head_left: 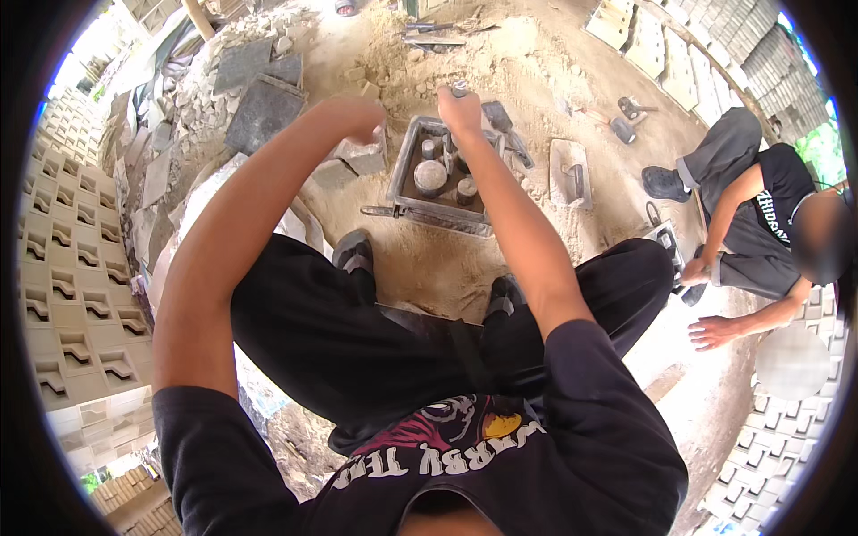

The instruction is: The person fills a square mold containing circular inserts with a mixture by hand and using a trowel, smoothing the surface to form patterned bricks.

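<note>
Squatting worker handles the metal block mould [440, 170] at upper centre of the frame.

The rectangular mould lies on sandy ground [536, 62] just ahead of the person's shoes, with round grey plugs standing inside it. The right hand [459, 107] is clenched around a small grey cylindrical piece above the mould's far edge; the left hand [357, 121] is closed on a grey concrete chunk [362, 159] at the mould's left side. This looks like the setting or clearing of the mould's inserts; lowering the piece would call for lining it up squarely. A trowel [572, 174] lies right of the mould; a second person [760, 223] crouches at the right edge.
</note>
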Action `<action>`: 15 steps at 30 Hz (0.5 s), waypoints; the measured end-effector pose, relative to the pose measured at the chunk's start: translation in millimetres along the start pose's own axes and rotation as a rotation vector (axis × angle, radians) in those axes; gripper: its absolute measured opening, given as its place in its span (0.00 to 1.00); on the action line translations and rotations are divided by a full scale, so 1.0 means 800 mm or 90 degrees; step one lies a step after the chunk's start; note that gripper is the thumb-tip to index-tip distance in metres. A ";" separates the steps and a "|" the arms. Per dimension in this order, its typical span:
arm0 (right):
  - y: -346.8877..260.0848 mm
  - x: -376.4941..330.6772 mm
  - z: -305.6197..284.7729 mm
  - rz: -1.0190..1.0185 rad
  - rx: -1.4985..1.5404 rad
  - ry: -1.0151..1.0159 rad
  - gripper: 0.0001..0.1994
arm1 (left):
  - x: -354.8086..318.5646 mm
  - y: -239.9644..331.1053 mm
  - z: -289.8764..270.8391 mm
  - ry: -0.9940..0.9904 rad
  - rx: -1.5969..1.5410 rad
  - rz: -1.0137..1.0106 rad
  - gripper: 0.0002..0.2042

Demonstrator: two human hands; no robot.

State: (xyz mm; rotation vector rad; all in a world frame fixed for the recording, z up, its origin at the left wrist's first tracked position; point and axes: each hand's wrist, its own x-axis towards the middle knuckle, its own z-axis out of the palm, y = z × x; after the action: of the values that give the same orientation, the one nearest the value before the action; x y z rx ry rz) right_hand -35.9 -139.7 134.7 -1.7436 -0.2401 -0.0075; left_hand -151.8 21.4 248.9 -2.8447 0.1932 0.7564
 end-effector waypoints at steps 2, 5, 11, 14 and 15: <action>0.000 -0.013 -0.004 -0.009 -0.045 0.021 0.23 | 0.008 0.007 -0.005 0.030 -0.009 -0.014 0.16; -0.004 -0.032 -0.008 0.056 -0.104 0.033 0.23 | 0.018 0.025 -0.013 0.014 0.051 0.028 0.15; -0.010 -0.058 -0.035 0.074 -0.056 -0.030 0.29 | 0.033 0.050 -0.025 0.070 0.046 0.051 0.13; -0.011 -0.069 -0.049 -0.029 -0.131 -0.152 0.31 | 0.041 0.054 -0.025 0.056 0.108 0.049 0.12; -0.011 -0.074 -0.049 -0.040 -0.099 -0.142 0.31 | 0.042 0.053 -0.025 0.077 0.114 0.054 0.12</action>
State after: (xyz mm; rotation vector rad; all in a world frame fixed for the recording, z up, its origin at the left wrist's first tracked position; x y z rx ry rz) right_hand -90.6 -186.0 142.8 -1.8919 -0.4674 0.1257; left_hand -120.7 -26.6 242.3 -2.7260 0.3808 0.5509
